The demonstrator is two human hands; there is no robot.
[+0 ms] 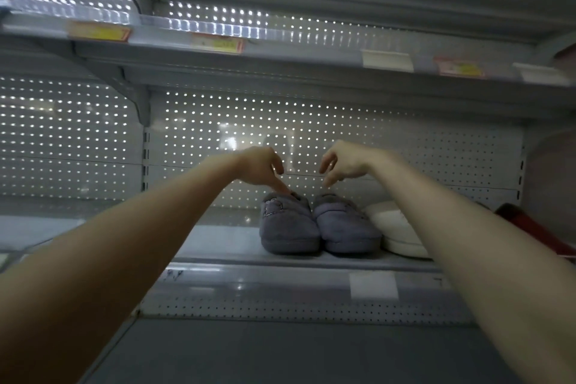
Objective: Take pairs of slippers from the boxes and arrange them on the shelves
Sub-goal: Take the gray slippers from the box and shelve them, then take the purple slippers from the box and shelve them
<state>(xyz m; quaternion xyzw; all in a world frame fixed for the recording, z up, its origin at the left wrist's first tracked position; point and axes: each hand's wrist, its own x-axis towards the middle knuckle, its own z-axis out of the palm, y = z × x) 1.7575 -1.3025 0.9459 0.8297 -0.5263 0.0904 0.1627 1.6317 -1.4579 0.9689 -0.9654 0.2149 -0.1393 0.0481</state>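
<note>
shelf board (218,240) lying open left of grey slippers (290,227), white slipper (396,227) and red slipper (530,227) crowding the right, upper shelf (280,62) capping headroom, pegboard (218,121) closing the rear

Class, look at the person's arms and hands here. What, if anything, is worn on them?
Both arms are bare: no sleeve shows on the left forearm or the right forearm as far as the picture's edge. The left hand and the right hand wear no gloves, and no watch, bracelet or ring is visible.
</note>
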